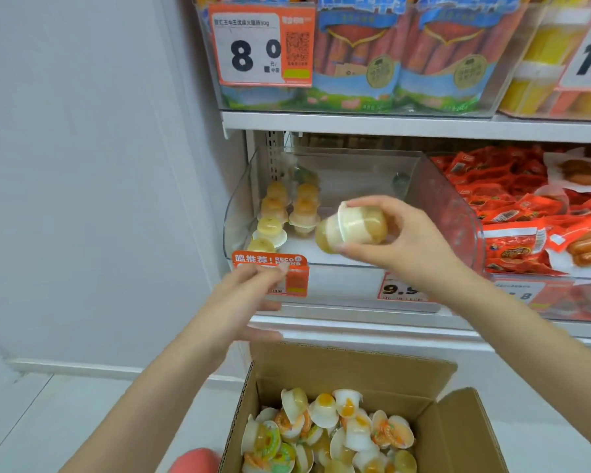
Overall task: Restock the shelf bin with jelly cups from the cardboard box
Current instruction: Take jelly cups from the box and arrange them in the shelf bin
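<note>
Single head-worn wide-angle view, facing forward and down, close to the shelf bin [451, 206], with the cardboard box [458, 435] directly below.

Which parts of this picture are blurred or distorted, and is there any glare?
Head view: the left hand is smeared by motion; the right hand with its jelly cups is sharper; shelf edges bow from the wide lens; faint glare on the clear shelf bin.

Upper frame: we count sausage packs [400, 52] in a clear bin, with an orange price tag [263, 46] reading 8.0 at its left. Right of centre: we list red snack packets [526, 206]. Left side: a plain white wall [82, 165].
</note>
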Motion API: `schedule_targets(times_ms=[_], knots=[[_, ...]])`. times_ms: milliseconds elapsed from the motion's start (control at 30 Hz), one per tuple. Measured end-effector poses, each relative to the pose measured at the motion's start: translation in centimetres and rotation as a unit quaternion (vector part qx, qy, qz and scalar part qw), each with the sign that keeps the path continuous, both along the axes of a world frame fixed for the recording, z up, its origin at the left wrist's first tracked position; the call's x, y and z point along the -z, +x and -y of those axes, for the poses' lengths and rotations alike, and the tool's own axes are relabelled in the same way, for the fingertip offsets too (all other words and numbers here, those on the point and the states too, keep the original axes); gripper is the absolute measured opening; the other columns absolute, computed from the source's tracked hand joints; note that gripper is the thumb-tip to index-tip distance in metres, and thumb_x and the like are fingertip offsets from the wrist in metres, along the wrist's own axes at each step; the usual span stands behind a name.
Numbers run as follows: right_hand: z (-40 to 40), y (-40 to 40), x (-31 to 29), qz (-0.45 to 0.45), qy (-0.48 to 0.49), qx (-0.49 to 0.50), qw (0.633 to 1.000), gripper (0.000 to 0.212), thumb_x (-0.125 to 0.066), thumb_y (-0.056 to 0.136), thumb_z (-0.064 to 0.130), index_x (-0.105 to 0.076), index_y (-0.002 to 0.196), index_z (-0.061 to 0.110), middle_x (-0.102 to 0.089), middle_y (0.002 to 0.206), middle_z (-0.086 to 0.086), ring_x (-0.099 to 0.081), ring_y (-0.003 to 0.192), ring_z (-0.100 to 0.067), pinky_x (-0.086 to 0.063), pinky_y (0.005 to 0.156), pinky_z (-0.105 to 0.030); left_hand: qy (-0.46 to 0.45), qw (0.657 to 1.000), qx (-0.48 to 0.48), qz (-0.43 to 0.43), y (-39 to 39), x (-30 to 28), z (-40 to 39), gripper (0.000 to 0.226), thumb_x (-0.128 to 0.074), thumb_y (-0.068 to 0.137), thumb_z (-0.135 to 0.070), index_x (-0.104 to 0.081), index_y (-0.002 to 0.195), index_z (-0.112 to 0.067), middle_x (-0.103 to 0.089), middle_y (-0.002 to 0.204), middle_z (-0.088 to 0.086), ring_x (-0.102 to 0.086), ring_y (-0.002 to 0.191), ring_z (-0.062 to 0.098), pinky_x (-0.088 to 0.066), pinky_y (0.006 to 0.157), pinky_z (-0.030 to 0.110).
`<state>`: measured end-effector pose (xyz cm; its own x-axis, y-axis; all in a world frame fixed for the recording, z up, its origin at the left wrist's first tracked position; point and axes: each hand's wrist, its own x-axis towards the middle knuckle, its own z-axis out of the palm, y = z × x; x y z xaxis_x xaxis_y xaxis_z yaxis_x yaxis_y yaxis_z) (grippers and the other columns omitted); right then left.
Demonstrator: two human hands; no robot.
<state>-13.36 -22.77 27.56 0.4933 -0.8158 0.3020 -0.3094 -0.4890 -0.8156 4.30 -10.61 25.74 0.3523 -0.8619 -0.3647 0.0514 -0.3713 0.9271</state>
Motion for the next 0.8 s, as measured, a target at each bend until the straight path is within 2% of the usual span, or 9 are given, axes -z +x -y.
schedule_targets(times_ms=[133,233,300,400,567,667,800], knots=[[7.2,5.5,0.7,-0.231,-0.086,0.004,0.969,0.061,-0.085,0.064,0.035,-0.062,0.117,0.018,-0.063,0.114,0.001,-0.057,0.104,-0.017,-0.041,0.078,-0.024,0.027,0.998,-0.015,0.049,2.2,0.8,1.1,0.022,-0.067,0.085,-0.033,-0.063,0.101,-0.019,-0.067,0.103,-0.003,-0.067,0.088,0.012,-0.050,0.049,0.021],[9.4,8.2,3.8,-0.318,-0.073,-0.038,0.944,0.059,-0.083,0.067,0.028,-0.059,0.119,0.013,-0.062,0.114,-0.004,-0.055,0.096,-0.018,-0.038,0.073,-0.024,0.025,0.995,-0.020,0.099,2.9,1.4,2.0,0.007,-0.068,0.084,-0.021,-0.064,0.089,-0.017,-0.064,0.092,-0.002,-0.062,0.077,0.008,-0.047,0.043,0.017],[10.2,9.1,5.7,-0.323,-0.076,-0.051,0.942,0.055,-0.082,0.067,0.023,-0.059,0.116,0.012,-0.063,0.113,-0.005,-0.057,0.097,-0.020,-0.040,0.073,-0.026,0.017,0.995,-0.020,0.101,3.2,1.7,2.4,0.006,-0.068,0.084,-0.019,-0.065,0.088,-0.017,-0.064,0.085,-0.001,-0.061,0.073,0.006,-0.044,0.041,0.015],[11.2,9.7,7.4,-0.316,-0.089,-0.031,0.944,0.053,-0.081,0.066,0.025,-0.061,0.113,0.011,-0.065,0.111,-0.008,-0.059,0.100,-0.026,-0.048,0.081,-0.034,0.013,0.994,-0.018,0.109,3.5,2.0,2.6,0.006,-0.068,0.084,-0.020,-0.064,0.088,-0.018,-0.066,0.082,-0.002,-0.063,0.069,0.002,-0.041,0.040,0.013],[11.5,10.2,8.0,-0.301,-0.107,-0.044,0.946,0.057,-0.080,0.068,0.025,-0.059,0.120,0.014,-0.061,0.116,-0.011,-0.052,0.110,-0.028,-0.039,0.082,-0.027,0.011,0.995,-0.019,0.102,3.9,2.1,2.7,0.003,-0.068,0.085,-0.018,-0.065,0.085,-0.017,-0.066,0.079,-0.001,-0.062,0.063,0.001,-0.034,0.036,0.011],[11.3,10.2,7.8,-0.292,-0.097,-0.032,0.951,0.073,-0.083,0.067,0.028,-0.051,0.131,0.016,-0.059,0.123,-0.008,-0.053,0.112,-0.026,-0.043,0.088,-0.029,0.012,0.994,-0.013,0.104,3.8,2.1,2.6,0.003,-0.068,0.085,-0.019,-0.065,0.086,-0.019,-0.067,0.083,-0.001,-0.062,0.063,0.001,-0.035,0.037,0.012],[11.1,10.2,7.8,-0.262,-0.069,-0.038,0.962,0.074,-0.086,0.065,0.026,-0.051,0.130,0.019,-0.060,0.124,-0.003,-0.055,0.105,-0.020,-0.045,0.081,-0.026,0.009,0.994,-0.014,0.110,3.7,2.2,2.7,0.004,-0.067,0.085,-0.018,-0.063,0.084,-0.019,-0.067,0.086,0.001,-0.062,0.063,0.001,-0.036,0.037,0.011]])
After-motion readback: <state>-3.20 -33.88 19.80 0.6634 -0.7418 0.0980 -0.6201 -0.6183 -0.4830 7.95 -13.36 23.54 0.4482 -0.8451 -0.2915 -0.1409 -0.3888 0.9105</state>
